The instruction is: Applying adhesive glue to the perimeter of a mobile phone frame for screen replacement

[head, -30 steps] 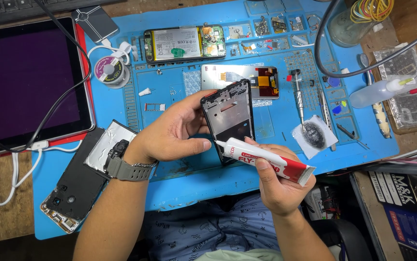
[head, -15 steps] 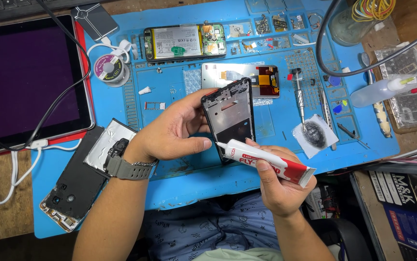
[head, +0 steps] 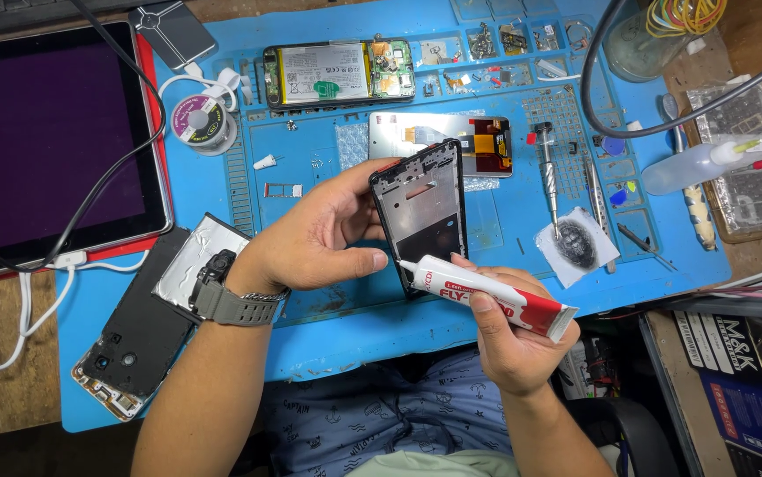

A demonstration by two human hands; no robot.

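Overhead, a left hand [head: 324,238] grips a black phone frame [head: 422,212] tilted above a blue repair mat [head: 328,159] whose top compartments hold small parts. Right hand [head: 509,340] clasps a white-and-red glue tube [head: 487,296], nozzle touching the frame's lower edge.

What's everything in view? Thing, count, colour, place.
black phone frame: 1, black, mat centre, held
white-and-red glue tube: 1, nozzle at the frame's lower edge
blue work mat: 1, covers desk
open phone with battery: 1, mat top
silver display panel: 1, behind frame
dark tablet: 1, left
solder spool: 1, upper left
black back cover: 1, lower left
metal screwdriver: 1, right of the frame
clear squeeze bottle: 1, right
left hand: grips frame
right hand: grips tube
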